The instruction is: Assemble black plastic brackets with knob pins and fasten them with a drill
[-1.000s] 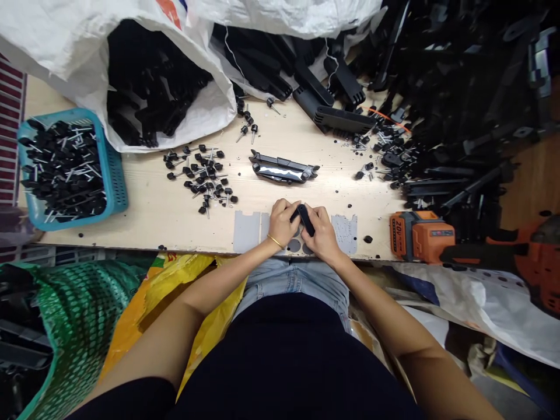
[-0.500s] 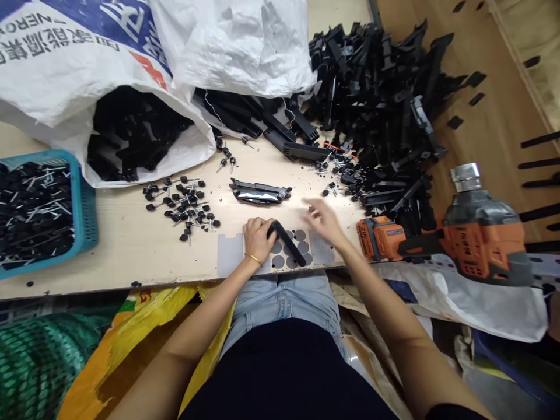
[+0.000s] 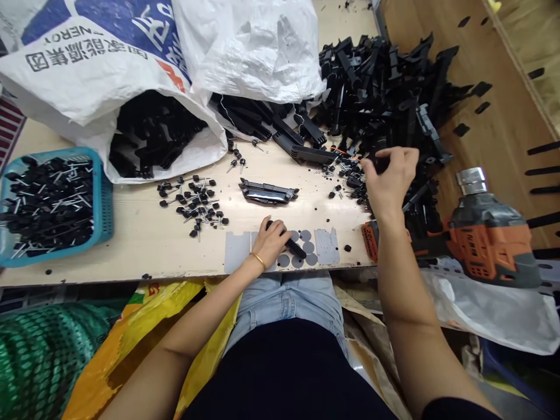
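Note:
My left hand (image 3: 271,242) is closed over a slim black plastic bar (image 3: 296,248), which lies slantwise on the bench with its lower end sticking out past my fingers. Grey round pads (image 3: 307,247) surround that end. Over the near edge of a heap of black plastic parts (image 3: 394,87) hovers my right hand (image 3: 391,181), thumb and fingers apart; only dark parts show between them. Beyond my left hand lies a black clip-like assembly (image 3: 269,193) with a shiny side. Small black parts and metal bits (image 3: 343,169) lie left of my right hand.
A blue basket (image 3: 102,204) full of black-headed screws stands at the left. Loose screws (image 3: 196,198) are scattered beside it. White woven sacks (image 3: 249,52) spill black parts at the back. An orange cordless impact wrench (image 3: 490,233) lies at the right, partly behind my right forearm.
My right hand has moved away to the right, from beside the grey pads to the heap of black parts. My left hand now covers more of the black bar, which lies lower.

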### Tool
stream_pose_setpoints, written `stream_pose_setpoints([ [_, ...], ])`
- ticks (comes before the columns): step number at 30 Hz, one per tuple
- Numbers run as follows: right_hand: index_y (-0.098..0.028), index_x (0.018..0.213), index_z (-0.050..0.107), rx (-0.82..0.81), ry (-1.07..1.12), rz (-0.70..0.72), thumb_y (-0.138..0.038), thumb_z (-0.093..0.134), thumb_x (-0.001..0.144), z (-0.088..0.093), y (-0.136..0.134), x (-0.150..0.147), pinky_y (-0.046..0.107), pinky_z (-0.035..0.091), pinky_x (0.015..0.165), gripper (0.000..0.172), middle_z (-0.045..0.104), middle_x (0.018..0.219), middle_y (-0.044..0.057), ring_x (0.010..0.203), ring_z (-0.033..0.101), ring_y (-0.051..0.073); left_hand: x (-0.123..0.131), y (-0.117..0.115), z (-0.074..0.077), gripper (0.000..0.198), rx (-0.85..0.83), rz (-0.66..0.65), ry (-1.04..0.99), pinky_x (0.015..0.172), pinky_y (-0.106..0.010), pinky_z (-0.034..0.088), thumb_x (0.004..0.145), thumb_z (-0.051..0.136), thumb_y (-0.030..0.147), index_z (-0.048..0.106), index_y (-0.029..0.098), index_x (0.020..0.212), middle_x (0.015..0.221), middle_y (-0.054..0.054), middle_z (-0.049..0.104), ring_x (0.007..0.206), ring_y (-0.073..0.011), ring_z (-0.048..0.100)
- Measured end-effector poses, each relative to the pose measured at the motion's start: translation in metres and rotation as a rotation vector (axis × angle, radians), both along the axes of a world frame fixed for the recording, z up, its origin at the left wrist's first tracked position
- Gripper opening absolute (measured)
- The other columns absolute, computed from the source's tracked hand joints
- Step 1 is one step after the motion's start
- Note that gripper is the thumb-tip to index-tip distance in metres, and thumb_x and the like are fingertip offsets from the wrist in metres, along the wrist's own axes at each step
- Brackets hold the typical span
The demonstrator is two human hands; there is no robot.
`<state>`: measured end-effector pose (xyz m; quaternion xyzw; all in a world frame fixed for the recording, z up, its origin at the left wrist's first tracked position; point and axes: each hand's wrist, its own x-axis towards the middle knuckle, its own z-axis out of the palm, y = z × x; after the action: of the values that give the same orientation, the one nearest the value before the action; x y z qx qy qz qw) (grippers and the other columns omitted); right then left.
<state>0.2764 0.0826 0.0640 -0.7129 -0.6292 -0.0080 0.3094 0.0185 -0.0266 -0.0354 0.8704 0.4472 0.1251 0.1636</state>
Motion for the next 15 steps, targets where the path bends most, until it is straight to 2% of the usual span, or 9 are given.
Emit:
stream_pose_setpoints([
  [3, -0.021, 0.094, 0.054, -0.035, 0.049, 0.155, -0.030, 0.063, 0.078, -0.018, -0.070, -0.017, 0.047, 0.041, 0.097, 0.020, 0.046, 0.111, 0.013, 0.111, 0.049, 0.028, 0.001, 0.008, 0.005, 0.017, -0.015, 0.061, 0.062, 0.103, -0.046, 0.039, 0.074, 0.072, 0.012, 0.063, 0.017, 0.088, 0.090, -0.009, 0.064, 0.095, -0.0252, 0.061],
  [5, -0.022, 0.086, 0.051, -0.172, 0.081, 0.170, -0.025, 0.062, 0.074, -0.044, -0.107, -0.022, 0.046, 0.045, 0.091, 0.017, 0.049, 0.104, 0.012, 0.102, 0.052, 0.028, -0.003, 0.008, 0.009, 0.016, -0.040, 0.132, 0.060, 0.090, -0.042, 0.047, 0.075, 0.071, 0.015, 0.060, 0.017, 0.087, 0.088, -0.009, 0.064, 0.089, -0.0260, 0.062],
  [7, -0.023, 0.075, 0.044, -0.339, 0.111, 0.137, -0.023, 0.058, 0.073, -0.070, -0.130, -0.022, 0.043, 0.047, 0.081, 0.013, 0.051, 0.083, 0.007, 0.085, 0.053, 0.025, -0.007, 0.005, 0.011, 0.014, -0.095, 0.213, 0.020, 0.077, -0.037, 0.049, 0.079, 0.068, 0.020, 0.057, 0.018, 0.088, 0.084, -0.008, 0.064, 0.084, -0.0258, 0.062],
  [10, -0.023, 0.079, 0.046, -0.447, 0.196, 0.036, -0.027, 0.059, 0.071, -0.090, -0.136, -0.017, 0.039, 0.047, 0.072, 0.016, 0.050, 0.070, 0.001, 0.070, 0.051, 0.022, -0.010, -0.004, 0.012, 0.016, -0.249, 0.299, -0.131, 0.067, -0.031, 0.048, 0.083, 0.063, 0.024, 0.053, 0.020, 0.094, 0.081, -0.004, 0.064, 0.075, -0.0221, 0.062],
  [13, -0.021, 0.109, 0.051, -0.376, 0.375, -0.050, -0.028, 0.066, 0.066, -0.085, -0.128, -0.016, 0.040, 0.048, 0.075, 0.046, 0.057, 0.075, 0.000, 0.072, 0.055, 0.021, -0.008, -0.014, 0.013, 0.020, -0.347, 0.330, -0.342, 0.073, -0.029, 0.049, 0.082, 0.062, 0.019, 0.053, 0.019, 0.100, 0.093, -0.005, 0.067, 0.084, -0.0200, 0.065],
  [15, -0.020, 0.114, 0.052, -0.358, 0.651, -0.068, -0.031, 0.070, 0.064, -0.077, -0.122, -0.021, 0.037, 0.050, 0.075, 0.054, 0.060, 0.077, 0.000, 0.073, 0.058, 0.019, -0.004, -0.020, 0.013, 0.018, -0.378, 0.351, -0.421, 0.080, -0.030, 0.049, 0.082, 0.060, 0.018, 0.056, 0.018, 0.100, 0.099, -0.006, 0.068, 0.092, -0.0209, 0.065],
])
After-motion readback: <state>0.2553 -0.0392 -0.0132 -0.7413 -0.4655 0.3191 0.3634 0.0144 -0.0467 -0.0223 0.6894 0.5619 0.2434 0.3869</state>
